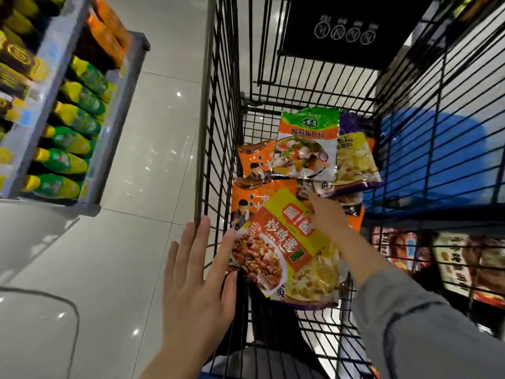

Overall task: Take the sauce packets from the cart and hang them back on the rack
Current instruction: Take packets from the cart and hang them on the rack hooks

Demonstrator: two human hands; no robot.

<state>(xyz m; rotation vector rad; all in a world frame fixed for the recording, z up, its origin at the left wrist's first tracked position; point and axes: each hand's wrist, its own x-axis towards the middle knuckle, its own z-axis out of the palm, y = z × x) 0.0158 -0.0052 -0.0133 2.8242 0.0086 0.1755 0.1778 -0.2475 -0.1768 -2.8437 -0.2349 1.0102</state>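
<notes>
I look down into a black wire cart (218,110). My right hand (329,217) reaches in and grips the upper edge of a yellow and orange sauce packet (278,250), which is raised over the cart's near end, with a second yellowish packet (311,283) under it. My left hand (196,274) is spread flat by the cart's left wall, its thumb at the raised packet's corner. On the cart floor lie a green and orange packet (306,143), two orange packets (254,162) and a purple and yellow one (354,162).
A shelf of green and yellow bottles (73,140) stands at the left across a tiled floor (153,160). Packets hang on a rack (451,258) to the cart's right, seen through the wires. A blue shape (437,154) lies beyond the right wall.
</notes>
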